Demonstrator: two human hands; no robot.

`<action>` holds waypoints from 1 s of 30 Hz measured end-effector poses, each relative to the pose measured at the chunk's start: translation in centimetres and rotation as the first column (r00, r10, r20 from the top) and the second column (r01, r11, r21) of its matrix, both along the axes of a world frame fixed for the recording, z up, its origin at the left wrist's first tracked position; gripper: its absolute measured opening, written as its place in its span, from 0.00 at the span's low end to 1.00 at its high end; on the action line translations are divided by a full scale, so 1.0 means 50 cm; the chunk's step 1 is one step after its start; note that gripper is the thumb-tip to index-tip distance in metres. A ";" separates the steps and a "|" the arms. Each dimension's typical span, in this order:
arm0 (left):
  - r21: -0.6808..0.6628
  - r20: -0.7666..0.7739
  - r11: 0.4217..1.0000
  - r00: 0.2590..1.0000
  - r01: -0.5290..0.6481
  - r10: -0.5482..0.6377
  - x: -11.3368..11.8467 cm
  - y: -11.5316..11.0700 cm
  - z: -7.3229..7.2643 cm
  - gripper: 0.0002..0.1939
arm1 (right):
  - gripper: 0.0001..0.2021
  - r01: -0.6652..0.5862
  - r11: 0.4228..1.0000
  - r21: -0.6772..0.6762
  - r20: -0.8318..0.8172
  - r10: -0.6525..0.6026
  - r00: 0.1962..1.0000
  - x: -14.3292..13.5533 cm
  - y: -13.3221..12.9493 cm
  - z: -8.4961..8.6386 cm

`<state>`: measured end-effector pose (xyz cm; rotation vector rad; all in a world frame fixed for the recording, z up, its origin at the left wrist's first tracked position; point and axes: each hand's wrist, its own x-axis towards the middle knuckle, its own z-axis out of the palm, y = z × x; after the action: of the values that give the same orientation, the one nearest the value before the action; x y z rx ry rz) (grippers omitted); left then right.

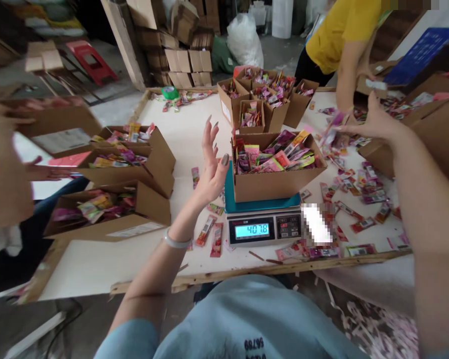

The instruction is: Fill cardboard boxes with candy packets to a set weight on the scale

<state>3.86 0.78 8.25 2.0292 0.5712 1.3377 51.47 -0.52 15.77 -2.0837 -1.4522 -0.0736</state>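
Brown box [277, 185] just right of my left hand [211, 179], fingers parted; my right hand [383, 119] spreads near loose packets [374, 196]. Best touch neither box nor scale [289, 227].

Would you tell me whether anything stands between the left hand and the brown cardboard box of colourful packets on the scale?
Nothing visible stands between the left hand and the brown cardboard box; a small gap over the scale's teal platform separates them.

Left hand [214, 172] raised, fingers upright — right hand [372, 122] outstretched, fingers spread.
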 end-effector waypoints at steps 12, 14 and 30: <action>0.079 -0.064 0.995 0.996 0.066 -0.061 -0.010 0.035 -0.087 0.62 | 0.33 -0.575 0.795 -0.194 -0.142 0.557 0.818 -0.236 -0.177 0.101; 0.072 -0.075 0.994 0.994 0.081 -0.076 -0.004 0.039 -0.104 0.65 | 0.30 -0.416 0.902 -0.113 0.071 0.425 0.902 -0.258 -0.152 0.087; -0.255 -0.290 0.965 0.946 0.067 -0.142 -0.028 0.024 -0.213 0.82 | 0.16 0.076 0.971 0.225 0.355 -0.154 0.922 -0.199 -0.276 -0.060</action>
<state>2.47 1.98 -2.40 2.0420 0.7148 0.8483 41.51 -14.30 12.77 -2.0528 -1.4554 -0.6722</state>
